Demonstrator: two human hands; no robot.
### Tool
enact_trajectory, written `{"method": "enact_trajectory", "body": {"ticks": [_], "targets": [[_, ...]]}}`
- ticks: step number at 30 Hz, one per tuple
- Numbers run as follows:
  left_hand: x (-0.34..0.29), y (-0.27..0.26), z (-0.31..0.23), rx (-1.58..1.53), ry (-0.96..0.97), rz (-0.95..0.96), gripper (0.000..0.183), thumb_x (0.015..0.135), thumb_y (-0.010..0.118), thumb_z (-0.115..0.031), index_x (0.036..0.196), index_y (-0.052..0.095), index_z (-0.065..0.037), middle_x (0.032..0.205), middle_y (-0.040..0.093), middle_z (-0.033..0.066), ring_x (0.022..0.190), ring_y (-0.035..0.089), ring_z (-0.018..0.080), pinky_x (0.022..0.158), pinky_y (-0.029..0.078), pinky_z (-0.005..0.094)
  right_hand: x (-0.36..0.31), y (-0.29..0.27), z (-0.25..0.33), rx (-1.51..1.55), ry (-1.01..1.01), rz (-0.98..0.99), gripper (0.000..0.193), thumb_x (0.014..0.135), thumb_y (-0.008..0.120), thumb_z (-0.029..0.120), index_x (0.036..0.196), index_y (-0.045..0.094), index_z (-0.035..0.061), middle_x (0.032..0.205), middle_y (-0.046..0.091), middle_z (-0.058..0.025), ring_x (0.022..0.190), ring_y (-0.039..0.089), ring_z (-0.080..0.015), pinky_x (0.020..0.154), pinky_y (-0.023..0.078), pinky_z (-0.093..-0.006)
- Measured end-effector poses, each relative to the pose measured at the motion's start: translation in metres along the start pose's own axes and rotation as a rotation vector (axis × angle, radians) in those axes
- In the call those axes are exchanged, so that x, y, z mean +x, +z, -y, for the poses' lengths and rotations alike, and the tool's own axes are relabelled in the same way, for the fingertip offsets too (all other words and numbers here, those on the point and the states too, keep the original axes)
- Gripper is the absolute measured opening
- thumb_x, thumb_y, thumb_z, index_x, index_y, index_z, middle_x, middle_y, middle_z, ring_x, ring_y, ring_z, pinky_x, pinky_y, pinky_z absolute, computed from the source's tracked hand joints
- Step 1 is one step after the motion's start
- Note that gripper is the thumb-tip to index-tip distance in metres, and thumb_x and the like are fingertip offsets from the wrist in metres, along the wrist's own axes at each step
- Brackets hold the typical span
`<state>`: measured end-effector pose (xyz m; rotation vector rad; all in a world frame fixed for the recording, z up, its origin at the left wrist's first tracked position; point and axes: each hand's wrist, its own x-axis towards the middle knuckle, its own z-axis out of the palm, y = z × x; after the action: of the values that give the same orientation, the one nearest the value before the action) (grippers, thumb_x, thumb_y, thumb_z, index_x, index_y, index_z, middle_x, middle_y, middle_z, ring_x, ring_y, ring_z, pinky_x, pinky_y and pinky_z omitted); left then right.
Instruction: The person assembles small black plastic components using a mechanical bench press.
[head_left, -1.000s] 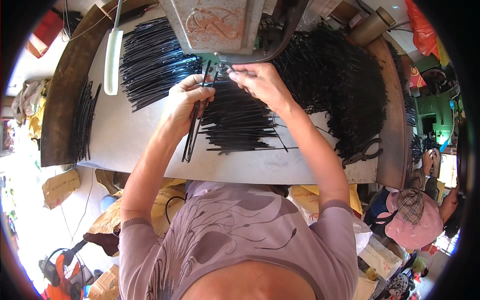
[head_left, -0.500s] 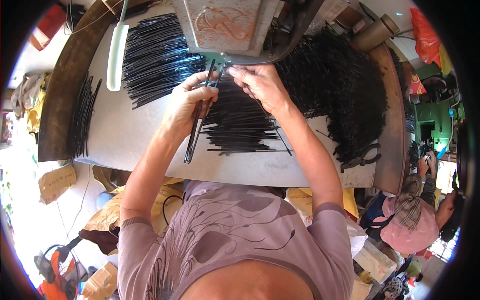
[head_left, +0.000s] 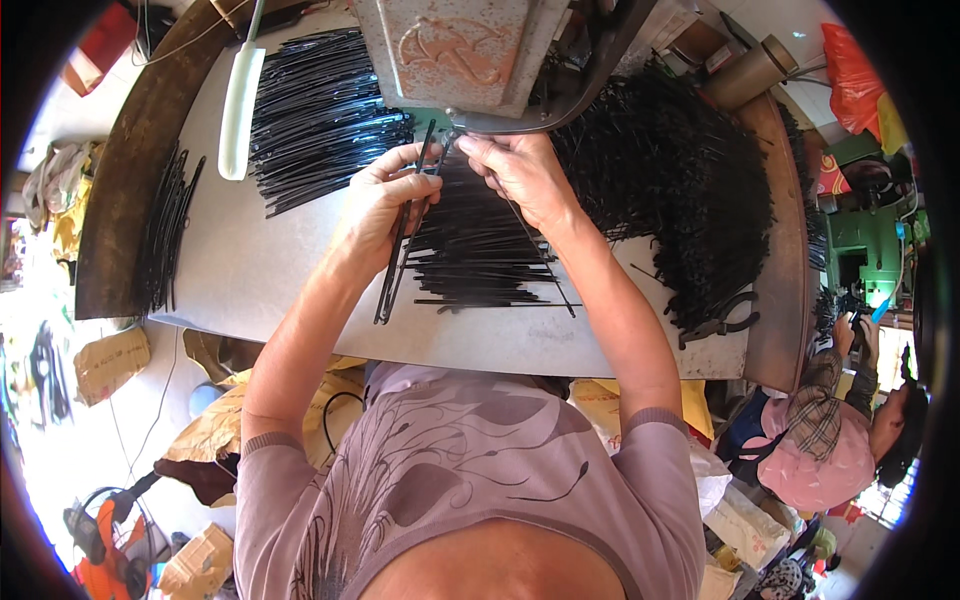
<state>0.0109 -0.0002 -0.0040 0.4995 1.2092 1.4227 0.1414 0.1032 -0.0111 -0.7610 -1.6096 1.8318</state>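
Note:
My left hand (head_left: 398,195) is closed around a couple of long, thin black rods (head_left: 392,280), pinched between thumb and fingers and slanting down toward me. My right hand (head_left: 522,178) pinches another thin black rod (head_left: 545,260), whose free end trails down to the right. Both sets of fingertips meet just below the grey metal machine head (head_left: 450,55) and its curved dark arm (head_left: 590,85). The exact contact point is too small to make out. Beneath and between my hands spreads a middle pile of black rods (head_left: 480,250).
A neat stack of black rods (head_left: 320,120) lies left, a tangled heap (head_left: 680,170) right, a small bundle (head_left: 170,240) far left. Black-handled pliers (head_left: 740,318) rest near the table's right edge. A white lamp tube (head_left: 240,110) hangs at left. Another person (head_left: 815,455) works at right.
Both hands stay almost in place under the machine head. The lower end of the right hand's rod has swung slightly left. The whole view has shifted a little.

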Motion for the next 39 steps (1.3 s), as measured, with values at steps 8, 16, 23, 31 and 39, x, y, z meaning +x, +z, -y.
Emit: {"method": "enact_trajectory", "body": {"ticks": [8, 16, 23, 31, 39], "targets": [[-0.002, 0.001, -0.001, 0.076, -0.017, -0.052, 0.013, 0.074, 0.060, -0.006, 0.086, 0.056, -0.005, 0.062, 0.054, 0.0021, 0.044, 0.042, 0.0029, 0.037, 0.028, 0.0147, -0.005, 0.001, 0.007, 0.001, 0.150, -0.014, 0.014, 0.079, 0.058, 0.017, 0.079, 0.056, 0.0034, 0.058, 0.047, 0.0031, 0.044, 0.037, 0.0001, 0.035, 0.025, -0.0137], [-0.009, -0.004, 0.002, 0.092, -0.037, 0.048, 0.013, 0.082, 0.055, -0.015, 0.071, 0.050, -0.009, 0.063, 0.055, 0.0012, 0.044, 0.043, 0.0030, 0.037, 0.030, 0.0149, -0.018, 0.003, 0.007, 0.131, 0.187, 0.028, 0.015, 0.080, 0.057, 0.014, 0.080, 0.055, -0.0004, 0.062, 0.050, -0.0006, 0.044, 0.040, -0.0017, 0.035, 0.027, -0.0145], [-0.002, 0.007, 0.011, 0.007, 0.029, 0.029, 0.014, 0.082, 0.055, -0.016, 0.072, 0.051, -0.008, 0.062, 0.054, 0.0003, 0.043, 0.041, 0.0025, 0.037, 0.030, 0.0147, -0.012, 0.013, 0.002, 0.153, 0.133, -0.020, 0.013, 0.080, 0.056, 0.014, 0.076, 0.056, 0.0016, 0.060, 0.050, 0.0002, 0.044, 0.040, -0.0021, 0.035, 0.028, -0.0157], [0.002, 0.011, 0.013, 0.038, 0.068, -0.049, 0.012, 0.080, 0.056, -0.013, 0.072, 0.052, -0.007, 0.060, 0.052, 0.0007, 0.045, 0.042, 0.0033, 0.038, 0.031, 0.0154, -0.009, 0.019, -0.002, 0.145, 0.116, -0.051, 0.014, 0.080, 0.056, 0.014, 0.073, 0.055, 0.0021, 0.059, 0.050, 0.0006, 0.043, 0.039, -0.0020, 0.036, 0.028, -0.0157], [0.004, 0.016, 0.010, 0.014, 0.064, -0.167, 0.011, 0.076, 0.059, -0.008, 0.077, 0.049, -0.005, 0.060, 0.053, 0.0034, 0.043, 0.042, 0.0053, 0.037, 0.030, 0.0165, -0.008, 0.017, -0.002, 0.109, 0.102, -0.068, 0.016, 0.080, 0.054, 0.012, 0.074, 0.055, -0.0024, 0.058, 0.052, -0.0037, 0.041, 0.044, -0.0056, 0.033, 0.033, -0.0187]]}}
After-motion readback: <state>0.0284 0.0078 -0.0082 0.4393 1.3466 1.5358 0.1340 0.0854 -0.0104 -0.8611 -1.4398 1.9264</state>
